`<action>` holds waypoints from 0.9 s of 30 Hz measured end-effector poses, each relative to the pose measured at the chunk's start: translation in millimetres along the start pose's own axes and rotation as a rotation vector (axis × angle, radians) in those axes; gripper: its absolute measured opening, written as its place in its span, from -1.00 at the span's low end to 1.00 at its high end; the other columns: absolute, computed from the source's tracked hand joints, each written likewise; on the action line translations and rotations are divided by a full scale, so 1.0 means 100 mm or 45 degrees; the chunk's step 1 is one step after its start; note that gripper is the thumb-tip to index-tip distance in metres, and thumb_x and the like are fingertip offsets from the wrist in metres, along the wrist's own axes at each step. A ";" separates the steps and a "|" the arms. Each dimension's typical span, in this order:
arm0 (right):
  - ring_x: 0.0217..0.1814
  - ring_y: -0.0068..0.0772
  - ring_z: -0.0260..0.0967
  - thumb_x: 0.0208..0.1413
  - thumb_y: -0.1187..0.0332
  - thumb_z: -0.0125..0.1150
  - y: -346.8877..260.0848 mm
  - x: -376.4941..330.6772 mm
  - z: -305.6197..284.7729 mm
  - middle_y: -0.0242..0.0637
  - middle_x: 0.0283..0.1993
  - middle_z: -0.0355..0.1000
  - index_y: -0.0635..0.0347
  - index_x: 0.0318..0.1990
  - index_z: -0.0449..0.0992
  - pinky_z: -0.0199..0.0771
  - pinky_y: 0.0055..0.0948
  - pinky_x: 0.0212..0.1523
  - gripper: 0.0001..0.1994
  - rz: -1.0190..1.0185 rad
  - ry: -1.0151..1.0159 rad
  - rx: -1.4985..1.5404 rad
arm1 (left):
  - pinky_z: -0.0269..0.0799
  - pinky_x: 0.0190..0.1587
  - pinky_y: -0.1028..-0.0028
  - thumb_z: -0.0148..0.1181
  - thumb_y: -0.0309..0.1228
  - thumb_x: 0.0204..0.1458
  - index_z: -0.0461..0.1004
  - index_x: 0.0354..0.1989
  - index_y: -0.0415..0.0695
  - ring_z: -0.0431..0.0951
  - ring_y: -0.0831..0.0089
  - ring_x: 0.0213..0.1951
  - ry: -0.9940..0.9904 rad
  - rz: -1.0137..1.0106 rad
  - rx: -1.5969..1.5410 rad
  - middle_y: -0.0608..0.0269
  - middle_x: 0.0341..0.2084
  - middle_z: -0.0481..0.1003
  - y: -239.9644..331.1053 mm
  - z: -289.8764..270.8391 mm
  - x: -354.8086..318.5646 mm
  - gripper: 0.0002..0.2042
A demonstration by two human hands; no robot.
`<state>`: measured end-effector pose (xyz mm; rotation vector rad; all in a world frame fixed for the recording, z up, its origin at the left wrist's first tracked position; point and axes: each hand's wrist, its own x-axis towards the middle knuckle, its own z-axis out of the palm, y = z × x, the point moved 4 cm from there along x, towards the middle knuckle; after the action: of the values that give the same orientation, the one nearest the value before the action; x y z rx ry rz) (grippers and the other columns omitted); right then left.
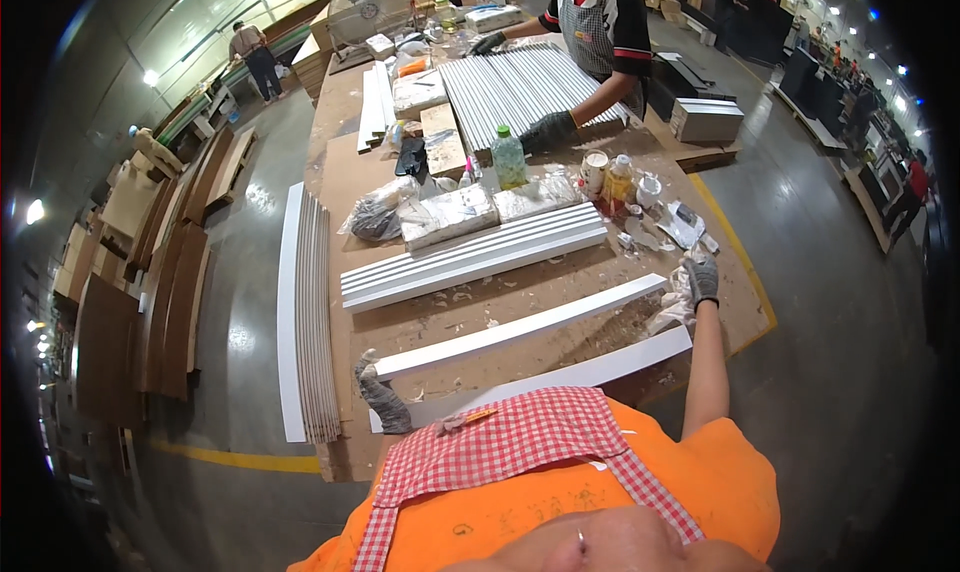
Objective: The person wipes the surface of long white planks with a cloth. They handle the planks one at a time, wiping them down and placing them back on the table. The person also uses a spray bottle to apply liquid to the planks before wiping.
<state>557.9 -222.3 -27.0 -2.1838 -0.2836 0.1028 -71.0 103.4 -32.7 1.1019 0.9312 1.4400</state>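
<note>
My left hand (381, 396), in a grey work glove, grips the left end of a long white strip (520, 328) that lies slanted across the brown workbench (440, 317). At the strip's right end, my right hand (702, 278), gloved too, presses a crumpled white rag (672, 310) against it. A second white strip (590, 372) lies just in front, close to my checked apron. Behind them sits a stack of several white strips (470, 257).
Wrapped bundles (450, 215), a green-capped bottle (508, 158), small jars (610, 177) and scraps crowd the bench middle. A gloved co-worker (598, 27) handles grey slats (520, 87) at the far end. More slats (308, 317) lean left of the bench. Brown panels (160, 292) stand at left.
</note>
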 end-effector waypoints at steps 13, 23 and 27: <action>-0.10 0.09 0.41 0.04 0.01 0.15 -0.86 -0.43 0.50 0.10 -0.16 0.47 0.24 -0.12 0.50 0.39 -0.13 -0.11 -0.55 -0.298 -0.045 -0.334 | 0.37 -0.03 0.48 -0.07 -0.34 0.06 0.29 0.19 -0.26 0.42 0.52 -0.19 0.029 -0.301 -0.442 0.34 -0.24 0.40 0.36 0.33 -0.03 -0.52; -0.37 -0.58 0.35 0.05 0.40 0.29 -1.33 -0.25 -0.45 -0.35 -0.32 0.46 0.27 -0.23 0.47 0.39 -0.56 -0.34 -0.82 -0.379 0.259 0.687 | 0.49 -0.21 0.46 -0.01 -0.21 0.14 0.44 0.01 -0.24 0.49 0.46 -0.24 0.071 -0.304 -0.313 0.27 -0.28 0.45 -0.01 0.00 -0.08 -0.61; -0.16 -0.46 0.38 0.10 0.29 0.21 -1.35 -0.34 -0.61 -0.31 -0.15 0.47 0.25 -0.10 0.52 0.40 -0.43 -0.13 -0.73 -0.162 0.046 0.855 | 0.46 -0.14 0.46 -0.02 -0.18 0.17 0.43 0.01 -0.25 0.48 0.46 -0.18 0.023 -0.234 -0.280 0.26 -0.22 0.45 0.00 -0.01 -0.10 -0.60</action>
<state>513.8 -202.0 116.6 -1.4971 -0.3129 0.0735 -71.8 93.9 -34.2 0.8212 0.8411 1.3659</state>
